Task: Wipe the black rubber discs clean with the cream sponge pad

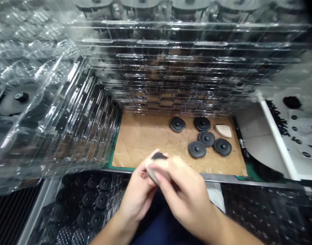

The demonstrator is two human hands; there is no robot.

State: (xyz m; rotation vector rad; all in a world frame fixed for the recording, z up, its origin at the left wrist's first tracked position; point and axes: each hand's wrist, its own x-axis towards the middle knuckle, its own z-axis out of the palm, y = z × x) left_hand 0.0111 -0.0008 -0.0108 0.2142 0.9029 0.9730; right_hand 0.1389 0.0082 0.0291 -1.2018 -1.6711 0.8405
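Resting between both hands, the black disc (159, 156) is just above the near edge of the cardboard (140, 136). The left hand (136, 195) fingers pinch it, and the right hand (182, 194) fingers grasp a pale piece (151, 174) against it, seemingly for control. Spare discs (207, 137) lie within reach.

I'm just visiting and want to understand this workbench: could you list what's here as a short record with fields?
Left hand: closed together with the right on a small black part; blurred
Right hand: fingers across the same part
Work surface: cardboard sheet
On the sheet: five black discs and one pale shield-shaped piece, all on its right side
Behind and left: stacks of clear plastic trays
Lower left: tray of black discs
Right: white bin
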